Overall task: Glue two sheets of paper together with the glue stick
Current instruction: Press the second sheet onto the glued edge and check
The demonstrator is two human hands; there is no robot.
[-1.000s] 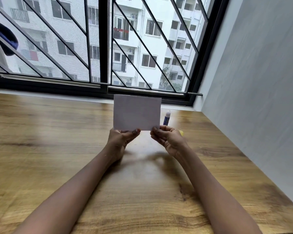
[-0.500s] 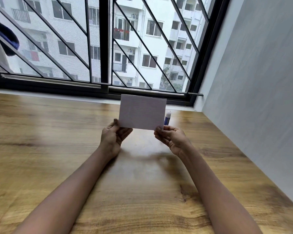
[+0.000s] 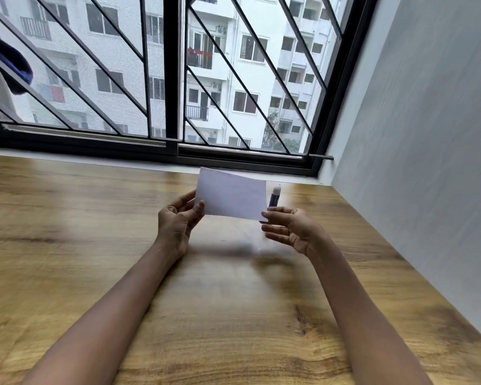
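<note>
A white rectangle of paper [image 3: 232,194] is held up above the wooden table [image 3: 95,245], tilted down to the right. My left hand [image 3: 178,220] pinches its lower left corner between thumb and fingers. My right hand [image 3: 290,227] pinches its lower right corner with thumb and forefinger, the other fingers spread. Whether this is one sheet or two pressed together cannot be told. A glue stick [image 3: 274,198] with a purple body and pale cap stands upright on the table just behind the paper's right edge, partly hidden by it.
A barred window with a black frame [image 3: 175,151] runs along the table's far edge. A grey wall [image 3: 414,162] borders the table on the right. A dark cloth [image 3: 6,59] hangs at the upper left.
The paper has tilted further clockwise and dropped slightly. My left hand has shifted to grip the lower left corner, and my right hand's fingers have spread apart.
</note>
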